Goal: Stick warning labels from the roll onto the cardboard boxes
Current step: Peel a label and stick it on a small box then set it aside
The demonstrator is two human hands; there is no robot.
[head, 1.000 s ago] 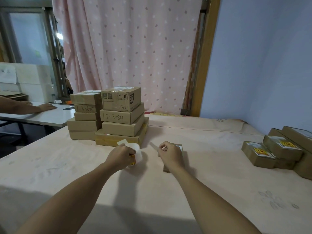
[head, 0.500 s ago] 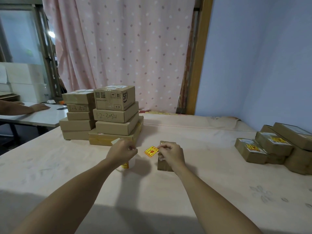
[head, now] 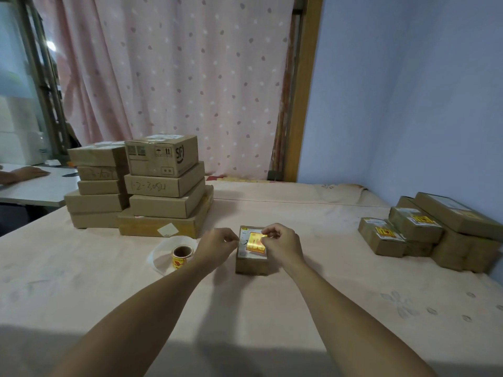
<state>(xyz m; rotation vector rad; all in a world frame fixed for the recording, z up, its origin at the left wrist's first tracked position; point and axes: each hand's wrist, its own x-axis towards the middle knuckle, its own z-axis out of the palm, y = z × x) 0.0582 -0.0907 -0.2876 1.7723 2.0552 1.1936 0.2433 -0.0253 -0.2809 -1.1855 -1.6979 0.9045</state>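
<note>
A small cardboard box (head: 251, 265) sits on the table in front of me with a white shipping label on top. A yellow and red warning label (head: 255, 242) lies over that top. My right hand (head: 283, 242) pinches the label's right edge. My left hand (head: 217, 244) pinches its left edge at the box's left side. The label roll (head: 181, 255) stands on the table left of my left hand, with a loop of white backing paper (head: 163, 257) curled around it.
Two stacks of unlabeled cardboard boxes (head: 163, 183) stand at the back left. Boxes bearing yellow labels (head: 413, 227) are piled at the right. Another person's hand (head: 25, 174) rests on a white table at far left. A pink curtain hangs behind.
My left hand let go of the roll, which now stands on the table. Both hands brought the peeled label over the small box's top.
</note>
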